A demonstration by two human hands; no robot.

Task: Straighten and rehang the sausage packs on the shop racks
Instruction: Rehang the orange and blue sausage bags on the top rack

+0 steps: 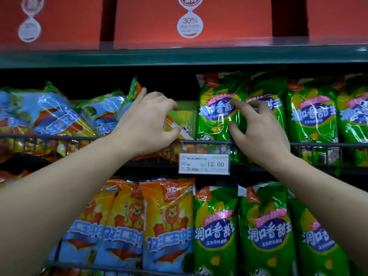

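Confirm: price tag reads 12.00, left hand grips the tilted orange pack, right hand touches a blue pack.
Not blue: the head view shows the right hand touching a green plastic sausage pack. The white price tag reads 12.00; the left hand grips the tilted orange pack.

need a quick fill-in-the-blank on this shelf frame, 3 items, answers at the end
1. The price tag on the rack rail reads ____.
2. The right hand touches an upright sausage pack coloured mainly ____.
3. The white print on the red box on the top shelf shows ____ percent.

Missing words: 12.00; green; 30
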